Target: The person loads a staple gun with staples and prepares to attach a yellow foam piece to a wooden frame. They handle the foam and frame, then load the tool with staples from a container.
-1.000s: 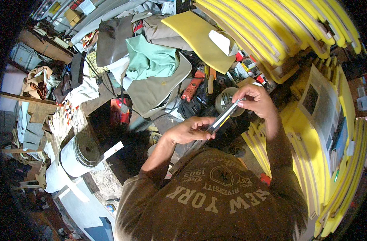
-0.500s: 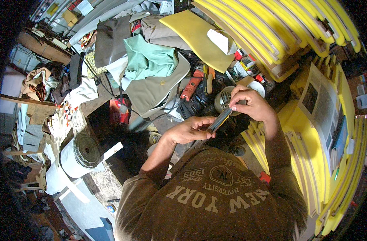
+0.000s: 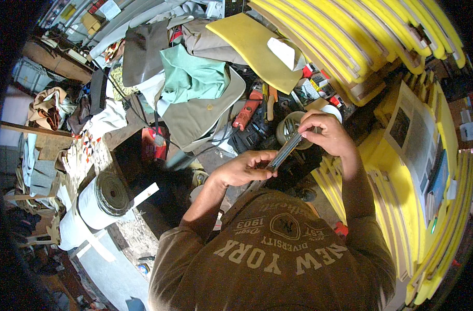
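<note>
Held slantwise in front of my chest is a slim grey metallic strip (image 3: 286,151) with lengthwise lines along it. My left hand (image 3: 244,167) grips its lower end between thumb and fingers. At the upper end, the thumb and fingertips of my right hand (image 3: 325,132) pinch it. What exactly the strip is, I cannot make out. Behind its upper end, a round container (image 3: 289,126) holds some small items. A red power tool (image 3: 248,110) with a cord lies beyond my left hand, beside a wooden-handled tool (image 3: 270,103).
Yellow foam-edged panels (image 3: 360,36) are stacked at the upper right, with more on my right. Mint-green fabric (image 3: 192,75) and grey pieces cover the bench ahead. A white roll (image 3: 94,210) lies at left. A yellow sheet (image 3: 257,52) rests near the panels.
The strip has turned slightly between my hands, so a lighter, lined face now shows. My right fingers have shifted a little along its upper end; my left hand stays nearly still.
</note>
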Demonstrator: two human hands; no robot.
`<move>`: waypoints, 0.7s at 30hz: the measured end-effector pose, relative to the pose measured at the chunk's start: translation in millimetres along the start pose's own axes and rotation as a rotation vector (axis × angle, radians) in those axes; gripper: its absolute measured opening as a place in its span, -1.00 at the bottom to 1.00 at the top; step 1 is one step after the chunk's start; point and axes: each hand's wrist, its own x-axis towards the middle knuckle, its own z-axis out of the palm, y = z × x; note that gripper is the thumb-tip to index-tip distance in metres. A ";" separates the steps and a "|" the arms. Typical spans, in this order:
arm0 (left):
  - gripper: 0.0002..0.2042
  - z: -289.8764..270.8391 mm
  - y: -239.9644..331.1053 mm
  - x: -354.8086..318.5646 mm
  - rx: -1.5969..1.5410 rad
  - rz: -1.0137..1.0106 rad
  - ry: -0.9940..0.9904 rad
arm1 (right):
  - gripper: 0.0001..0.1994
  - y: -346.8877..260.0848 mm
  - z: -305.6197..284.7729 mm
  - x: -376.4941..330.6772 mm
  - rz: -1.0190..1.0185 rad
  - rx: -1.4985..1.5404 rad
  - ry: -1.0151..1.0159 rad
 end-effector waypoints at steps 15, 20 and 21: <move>-0.46 1.5 2.8 -4.1 -0.004 -0.022 -0.041 | -0.93 -16.0 -0.3 3.6 -0.160 -0.316 -0.086; -0.48 2.9 -4.3 -6.7 -0.012 -0.023 -0.043 | -0.93 -14.2 3.4 -0.9 -0.178 -0.345 -0.086; -0.48 3.0 -3.3 -6.7 0.016 -0.019 -0.047 | -0.93 -12.8 4.2 -1.2 -0.188 -0.347 -0.079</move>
